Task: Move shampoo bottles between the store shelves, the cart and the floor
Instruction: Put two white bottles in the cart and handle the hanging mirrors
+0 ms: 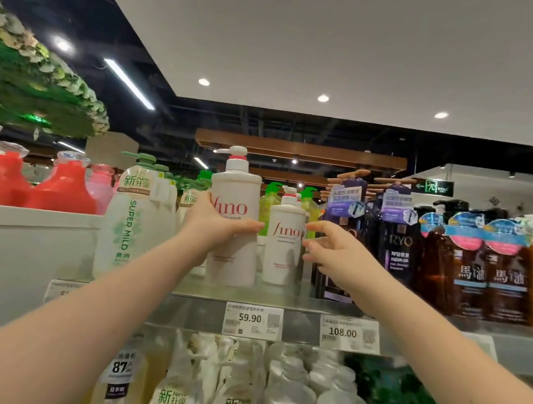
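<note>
Bottle [242, 191] (white Fino) in left grip [213, 225] at shelf [193, 312]

One big Fino bottle [242, 191] and one small Fino bottle [281, 256] make two white ones on the top shelf [278, 298]. There are two hands [216, 225] [334, 246], two price tags [252, 321] [351, 334] with numbers, and two brown bottles [470, 284] [506, 289].

One wide-angle camera, worn on the person's head, looks forward and somewhat upward from close before the top shelf [186, 311]; the ceiling [351, 41] fills the upper half, while the left arm [66, 327] and right arm [458, 369] enter from the bottom corners.
</note>
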Tool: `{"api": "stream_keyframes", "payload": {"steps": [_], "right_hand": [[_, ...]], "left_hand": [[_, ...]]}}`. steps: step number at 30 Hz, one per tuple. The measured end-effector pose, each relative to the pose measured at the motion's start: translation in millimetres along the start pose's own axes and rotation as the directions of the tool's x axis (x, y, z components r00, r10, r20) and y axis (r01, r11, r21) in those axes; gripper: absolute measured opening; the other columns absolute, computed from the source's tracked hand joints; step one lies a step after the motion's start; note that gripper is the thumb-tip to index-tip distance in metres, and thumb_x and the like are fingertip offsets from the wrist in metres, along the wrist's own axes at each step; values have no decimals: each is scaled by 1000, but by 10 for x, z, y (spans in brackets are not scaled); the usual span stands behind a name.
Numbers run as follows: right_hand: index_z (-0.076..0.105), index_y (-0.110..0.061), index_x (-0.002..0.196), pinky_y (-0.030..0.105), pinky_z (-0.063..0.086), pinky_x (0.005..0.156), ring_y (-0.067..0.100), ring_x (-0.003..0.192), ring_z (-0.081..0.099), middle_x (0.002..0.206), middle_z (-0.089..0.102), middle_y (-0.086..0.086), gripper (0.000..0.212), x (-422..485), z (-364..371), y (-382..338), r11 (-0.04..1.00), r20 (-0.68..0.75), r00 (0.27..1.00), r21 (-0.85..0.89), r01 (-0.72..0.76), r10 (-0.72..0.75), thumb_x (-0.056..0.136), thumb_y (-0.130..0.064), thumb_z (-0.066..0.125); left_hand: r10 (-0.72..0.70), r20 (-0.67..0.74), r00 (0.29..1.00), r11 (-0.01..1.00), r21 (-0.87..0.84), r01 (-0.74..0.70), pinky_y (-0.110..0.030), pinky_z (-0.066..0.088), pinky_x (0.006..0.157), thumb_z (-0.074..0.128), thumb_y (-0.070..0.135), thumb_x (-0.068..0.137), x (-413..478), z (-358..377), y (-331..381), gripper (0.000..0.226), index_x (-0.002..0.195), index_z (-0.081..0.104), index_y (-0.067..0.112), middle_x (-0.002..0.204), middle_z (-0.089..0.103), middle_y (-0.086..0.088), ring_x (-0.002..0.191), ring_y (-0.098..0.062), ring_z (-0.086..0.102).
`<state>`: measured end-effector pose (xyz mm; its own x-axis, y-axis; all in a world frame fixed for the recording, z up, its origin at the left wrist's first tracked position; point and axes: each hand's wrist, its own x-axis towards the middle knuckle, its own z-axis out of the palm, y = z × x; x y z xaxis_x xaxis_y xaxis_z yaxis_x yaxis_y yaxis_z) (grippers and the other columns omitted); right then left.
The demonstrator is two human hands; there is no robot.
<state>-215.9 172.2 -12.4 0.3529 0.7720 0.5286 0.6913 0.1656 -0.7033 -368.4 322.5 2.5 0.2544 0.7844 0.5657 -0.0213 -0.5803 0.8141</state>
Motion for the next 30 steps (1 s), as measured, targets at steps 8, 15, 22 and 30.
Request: {"api": "stream_keyframes", "payload": {"steps": [8,15,22,30], "right_hand": [[44,-25,132,24,52,72,18,104,62,118,60,1,34,-22,104,-9,997,14,998,-44,-65,65,99,-18,46],[44,-21,138,28,48,86,14,104,59,105,55,-9,40,-25,332,-132,995,111,989,-41,-92,96,98,-19,48],[34,-18,145,25,38,91,12,118,50,139,50,2,49,-46,607,-313,997,160,984,-6,-75,75,98,-12,46],[45,-20,138,24,40,89,12,114,50,136,53,-2,45,48,619,-141,992,142,982,4,-126,124,96,-6,45]], "left_hand": [[-63,24,998,986,156,59,-46,55,82,90,52,41,-15,152,-210,92,114,42,22,104,59,0,94,-22,59],[-226,296,928,968,-38,248,-49,33,109,32,70,87,-151,-333,-149,74,141,41,20,133,51,-12,123,-33,48],[-297,421,857,920,-114,374,-52,41,103,23,77,83,-151,-510,-155,86,134,51,14,127,55,-13,113,-33,54],[-259,470,844,950,-36,312,-50,41,103,23,78,83,-69,-307,-207,72,112,61,24,120,57,-6,110,-25,54]]}}
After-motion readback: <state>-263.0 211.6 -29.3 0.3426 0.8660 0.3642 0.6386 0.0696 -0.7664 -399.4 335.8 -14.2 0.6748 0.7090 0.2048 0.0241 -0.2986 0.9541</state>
